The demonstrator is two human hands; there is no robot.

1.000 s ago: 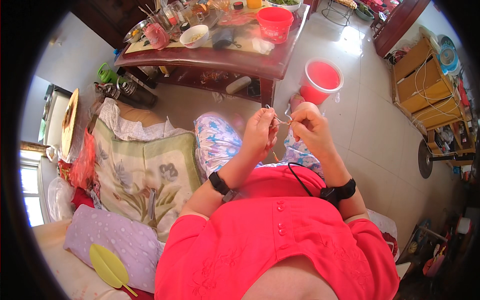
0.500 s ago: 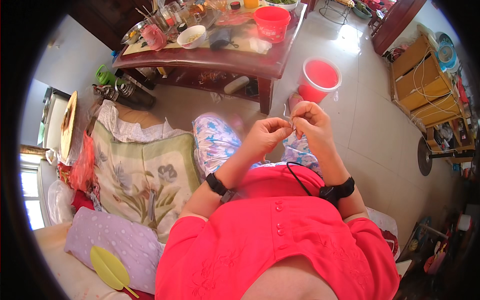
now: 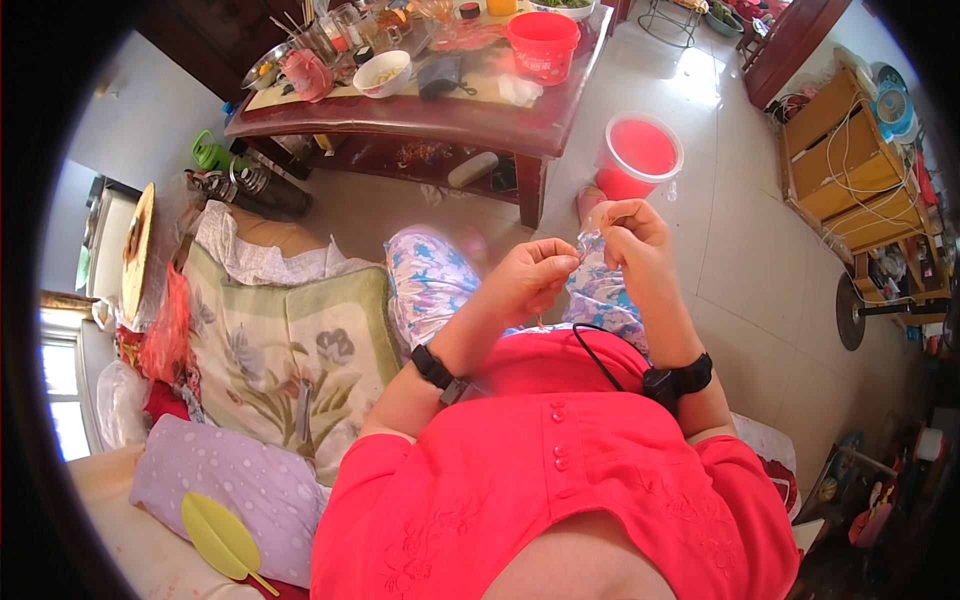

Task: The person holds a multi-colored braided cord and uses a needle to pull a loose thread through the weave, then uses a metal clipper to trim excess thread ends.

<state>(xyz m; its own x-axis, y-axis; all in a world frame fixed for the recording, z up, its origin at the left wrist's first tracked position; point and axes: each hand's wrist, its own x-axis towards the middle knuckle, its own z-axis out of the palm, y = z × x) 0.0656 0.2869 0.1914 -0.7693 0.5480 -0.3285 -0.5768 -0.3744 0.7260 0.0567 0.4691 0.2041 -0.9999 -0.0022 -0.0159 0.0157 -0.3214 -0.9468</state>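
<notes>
Above my lap, my left hand (image 3: 532, 275) and my right hand (image 3: 636, 238) work close together with bent, pinching fingers. Between their fingertips shows a small, shiny bluish-white scrap (image 3: 590, 241), too small to name. Both hands seem to have hold of it. Under the left hand a thin orange tip (image 3: 541, 320) sticks out; what it belongs to is hidden. A dark band sits on each wrist. Beneath my hands are my legs in white, blue and purple patterned trousers (image 3: 430, 275).
A red bucket with a white rim (image 3: 641, 150) stands on the floor ahead. Beyond it, a dark red table (image 3: 400, 122) bears a white bowl (image 3: 383, 74), a red tub (image 3: 543, 48) and jars. On my left are a flowered cushion (image 3: 270, 350) and a yellow-green leaf-shaped fan (image 3: 219, 535).
My hands have moved slightly apart, the right one a little up and right. More of the bluish-white scrap now shows between them, and the orange tip has appeared below the left hand.
</notes>
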